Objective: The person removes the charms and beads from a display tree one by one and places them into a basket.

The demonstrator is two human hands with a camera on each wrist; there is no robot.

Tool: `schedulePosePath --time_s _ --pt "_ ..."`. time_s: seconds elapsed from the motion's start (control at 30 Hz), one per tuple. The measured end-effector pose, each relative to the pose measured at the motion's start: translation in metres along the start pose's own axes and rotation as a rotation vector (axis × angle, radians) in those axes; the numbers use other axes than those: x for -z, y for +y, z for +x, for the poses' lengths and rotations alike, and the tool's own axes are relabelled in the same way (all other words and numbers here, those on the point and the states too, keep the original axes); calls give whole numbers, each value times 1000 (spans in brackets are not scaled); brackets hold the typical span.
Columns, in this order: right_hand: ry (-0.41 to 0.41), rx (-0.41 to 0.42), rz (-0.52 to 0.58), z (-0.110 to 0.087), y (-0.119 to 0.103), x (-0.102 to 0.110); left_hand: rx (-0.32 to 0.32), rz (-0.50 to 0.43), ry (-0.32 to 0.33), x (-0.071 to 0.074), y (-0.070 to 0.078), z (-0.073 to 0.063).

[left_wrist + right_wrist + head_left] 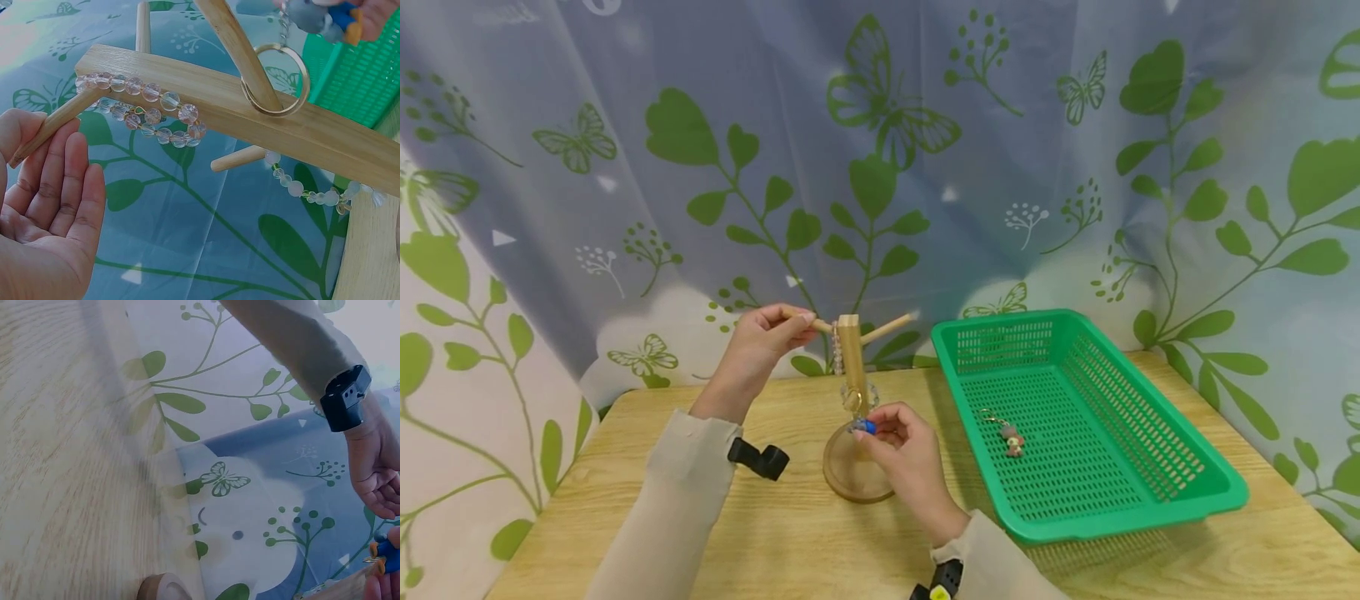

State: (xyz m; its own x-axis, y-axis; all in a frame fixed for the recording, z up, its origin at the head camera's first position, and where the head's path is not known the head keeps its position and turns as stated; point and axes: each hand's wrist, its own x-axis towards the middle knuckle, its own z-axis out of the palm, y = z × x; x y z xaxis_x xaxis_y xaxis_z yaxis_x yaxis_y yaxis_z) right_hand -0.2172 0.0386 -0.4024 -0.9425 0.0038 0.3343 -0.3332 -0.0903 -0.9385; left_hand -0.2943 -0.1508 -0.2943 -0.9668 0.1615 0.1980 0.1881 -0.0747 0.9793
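Observation:
A wooden peg stand (854,358) on a round base rises between the hands. My left hand (751,354) pinches the end of its upper left peg (59,122) between thumb and fingers. A bracelet of clear pink beads (150,92) hangs at that peg's root. Lower down, a gold key ring (305,81) circles another peg; from it a short chain runs to a blue and grey figure keychain (868,427). My right hand (912,457) pinches the figure with thumb and fingers. A pale bead bracelet (295,187) hangs on a lower peg.
To the right stands a green plastic basket (1120,527) with a slotted floor. In it lies a small pinkish figure keychain (1013,442) with a gold clasp. Behind the wooden table (775,533) hangs a leaf-patterned curtain (805,100).

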Motion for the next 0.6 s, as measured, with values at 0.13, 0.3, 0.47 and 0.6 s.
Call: schedulePosePath --time_s 0.13,0.3,0.47,0.6 --pt "-4 -14 4 0 -6 1 3 0 -2 0 0 0" --pt "-4 -17 17 0 -12 1 7 9 0 -1 1 -2" --pt "-5 -5 35 -1 -17 2 -5 3 -9 -1 0 -2" --pt "-11 -3 45 0 -20 2 -10 9 -9 0 1 -2"
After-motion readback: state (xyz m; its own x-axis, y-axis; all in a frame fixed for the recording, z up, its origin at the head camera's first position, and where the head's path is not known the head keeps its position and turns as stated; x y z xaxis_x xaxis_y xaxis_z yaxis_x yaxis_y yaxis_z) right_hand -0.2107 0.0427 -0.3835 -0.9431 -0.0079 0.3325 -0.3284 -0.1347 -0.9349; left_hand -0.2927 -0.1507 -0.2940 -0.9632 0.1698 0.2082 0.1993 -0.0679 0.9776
